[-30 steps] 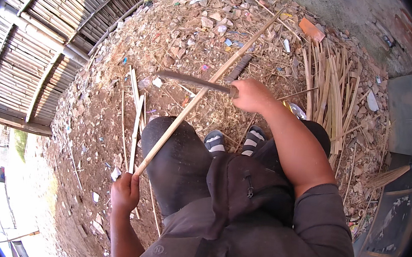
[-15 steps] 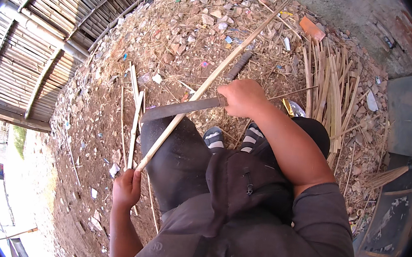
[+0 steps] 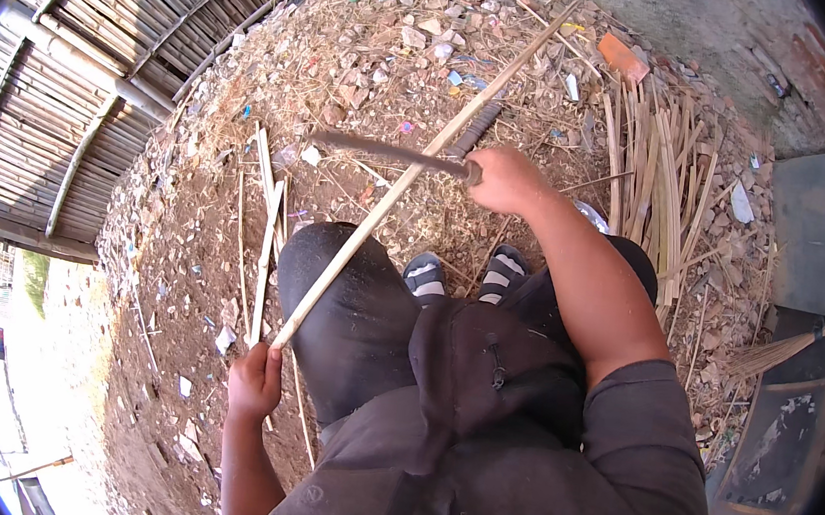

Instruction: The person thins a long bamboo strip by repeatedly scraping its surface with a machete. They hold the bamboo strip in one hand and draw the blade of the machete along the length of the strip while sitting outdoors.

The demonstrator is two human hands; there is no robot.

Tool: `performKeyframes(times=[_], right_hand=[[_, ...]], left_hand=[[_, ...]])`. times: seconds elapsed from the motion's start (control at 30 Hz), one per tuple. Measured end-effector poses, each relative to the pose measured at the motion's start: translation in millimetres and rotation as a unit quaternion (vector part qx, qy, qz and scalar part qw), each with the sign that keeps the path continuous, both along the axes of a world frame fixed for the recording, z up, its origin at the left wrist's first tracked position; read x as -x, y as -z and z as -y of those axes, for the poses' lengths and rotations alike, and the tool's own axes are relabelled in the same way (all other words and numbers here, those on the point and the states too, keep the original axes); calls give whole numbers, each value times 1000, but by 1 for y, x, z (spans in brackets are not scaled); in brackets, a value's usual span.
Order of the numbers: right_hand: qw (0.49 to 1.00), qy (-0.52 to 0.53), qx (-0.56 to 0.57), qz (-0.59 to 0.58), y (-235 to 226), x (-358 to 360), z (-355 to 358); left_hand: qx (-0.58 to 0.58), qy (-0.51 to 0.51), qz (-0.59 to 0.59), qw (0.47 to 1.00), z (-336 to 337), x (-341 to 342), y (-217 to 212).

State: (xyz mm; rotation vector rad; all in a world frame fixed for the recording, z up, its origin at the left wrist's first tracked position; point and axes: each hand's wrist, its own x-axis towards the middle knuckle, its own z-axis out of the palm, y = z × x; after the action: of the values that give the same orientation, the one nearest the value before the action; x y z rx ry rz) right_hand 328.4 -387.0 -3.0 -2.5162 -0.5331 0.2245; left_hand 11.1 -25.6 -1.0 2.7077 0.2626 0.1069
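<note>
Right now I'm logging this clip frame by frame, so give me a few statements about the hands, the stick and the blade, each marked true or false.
1. The left hand holds the near end of the long bamboo stick. True.
2. The right hand is empty. False: it grips the handle of a long dark blade.
3. The blade lies across the stick, pointing toward the person's left. True.
4. The stick lies flat on the ground beside the feet. False: it slants up from the left hand over the left knee toward the rubble.
5. A pile of split bamboo strips lies on the person's right. True.
</note>
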Motion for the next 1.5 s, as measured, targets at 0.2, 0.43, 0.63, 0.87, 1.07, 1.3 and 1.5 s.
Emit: performKeyframes(times=[0.2,0.43,0.63,0.87,1.07,1.3,1.5], right_hand=[[999,10,21,28,1,0,8],[996,-69,62,-5,8,-13,23],[1000,-9,14,-9,11,-11,18],[994,-79,61,-38,-16,-2,31],[998,-16,54,-20,-4,-6,25],[998,-27,24,-60,-16,-6,17],[998,52,-1,-37,11,-23,34]], left_hand=[[5,-5,1,1000,3,-5,-5],[-35,9,28,999,5,2,5],[-36,10,9,999,2,-3,5],[-45,22,24,998,-4,14,17],[-83,17,34,996,6,4,6],[-38,24,26,999,-10,17,21],[-29,16,11,999,-1,7,8]])
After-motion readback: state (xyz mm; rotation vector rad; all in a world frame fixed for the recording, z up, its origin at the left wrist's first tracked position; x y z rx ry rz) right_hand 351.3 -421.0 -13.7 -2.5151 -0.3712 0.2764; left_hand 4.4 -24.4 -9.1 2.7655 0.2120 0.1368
